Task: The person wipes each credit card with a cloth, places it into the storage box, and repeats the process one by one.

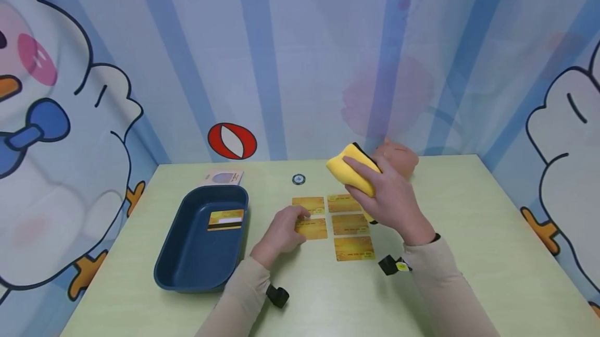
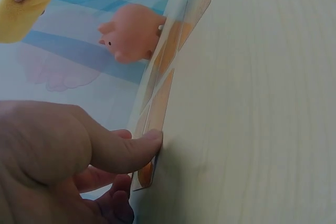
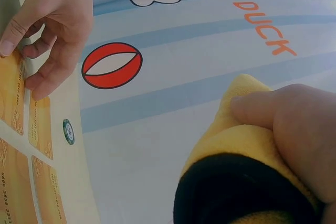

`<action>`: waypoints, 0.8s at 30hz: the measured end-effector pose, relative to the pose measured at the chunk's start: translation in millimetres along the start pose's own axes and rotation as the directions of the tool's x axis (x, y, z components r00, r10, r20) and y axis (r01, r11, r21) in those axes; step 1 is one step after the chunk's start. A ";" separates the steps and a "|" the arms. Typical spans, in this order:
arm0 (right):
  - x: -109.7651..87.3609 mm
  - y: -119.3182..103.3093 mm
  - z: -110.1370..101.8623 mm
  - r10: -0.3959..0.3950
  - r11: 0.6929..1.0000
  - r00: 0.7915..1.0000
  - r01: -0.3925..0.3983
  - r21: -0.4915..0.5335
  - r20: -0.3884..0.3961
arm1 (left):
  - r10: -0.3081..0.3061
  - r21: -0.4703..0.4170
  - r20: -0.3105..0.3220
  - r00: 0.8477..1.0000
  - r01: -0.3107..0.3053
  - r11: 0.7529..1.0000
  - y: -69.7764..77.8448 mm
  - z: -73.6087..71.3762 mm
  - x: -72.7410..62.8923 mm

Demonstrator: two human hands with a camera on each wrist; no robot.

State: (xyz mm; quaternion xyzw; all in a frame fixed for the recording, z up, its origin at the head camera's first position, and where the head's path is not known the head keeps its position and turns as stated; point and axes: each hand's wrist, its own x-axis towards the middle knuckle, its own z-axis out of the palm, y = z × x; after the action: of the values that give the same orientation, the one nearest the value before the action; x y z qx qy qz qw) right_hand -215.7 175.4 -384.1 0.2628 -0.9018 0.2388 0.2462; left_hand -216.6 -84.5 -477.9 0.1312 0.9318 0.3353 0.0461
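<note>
Several gold cards lie face up in two columns on the table. At one gold card (image 1: 313, 229) in the left column, my left hand (image 1: 281, 233) pinches opposite edges, thumb on the near side and fingers on the far side; the card lies flat. Another gold card (image 1: 309, 203) lies just behind it. My right hand (image 1: 391, 196) grips a soft yellow plush piece (image 1: 349, 167) above the right column, its fingers wrapped over the top. The right wrist view shows a black area (image 3: 231, 187) on the plush piece. Its full shape is hidden by the hand.
A dark blue tray (image 1: 164, 269) stands to the left, with a gold card (image 1: 226, 220) showing its striped back inside. Behind it lies a pale printed box (image 1: 225, 177). A round chip (image 1: 298, 179) and a pink piggy figure (image 2: 134, 32) are near the back edge, against a printed curtain (image 1: 309, 66).
</note>
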 end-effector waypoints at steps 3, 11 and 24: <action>0.2 0.4 0.4 0.001 1.000 1.000 -0.001 0.002 0.003 | 0.010 0.007 0.007 1.000 -0.010 1.000 -0.3 0.4 0.8; 0.9 0.2 2.0 -0.004 1.000 1.000 0.004 0.007 -0.001 | -0.003 0.038 0.011 1.000 0.003 0.999 -1.8 2.1 1.6; 2.0 0.8 3.7 -0.010 1.000 1.000 0.010 0.000 0.006 | -0.062 0.068 -0.062 0.996 0.066 0.996 1.0 4.8 -4.2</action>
State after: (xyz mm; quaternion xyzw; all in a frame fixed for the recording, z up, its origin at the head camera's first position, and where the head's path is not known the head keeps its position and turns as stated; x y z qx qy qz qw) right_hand -218.8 173.3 -386.0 0.2681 -0.9012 0.2370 0.2448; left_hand -211.5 -82.0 -481.0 0.0927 0.9476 0.3047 0.0241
